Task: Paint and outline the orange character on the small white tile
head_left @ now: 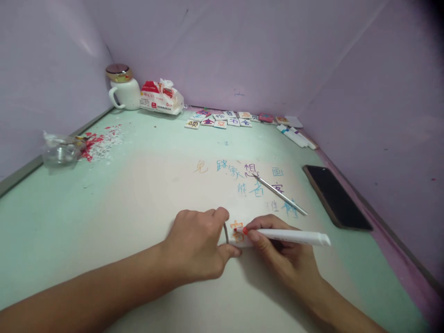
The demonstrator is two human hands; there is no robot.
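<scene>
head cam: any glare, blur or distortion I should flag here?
Head view: washed-out bright patch on the table around the paper, fading the written characters. Wide-angle bend in the table edges and walls, dark vignette at the top right corner. Left hand, right hand and white marker reasonably sharp; far tiles soft. Phone screen black, no reflection.

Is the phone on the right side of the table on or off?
The phone looks off or asleep: it lies flat, face up, and its screen is uniformly black, with nothing lit.
</scene>
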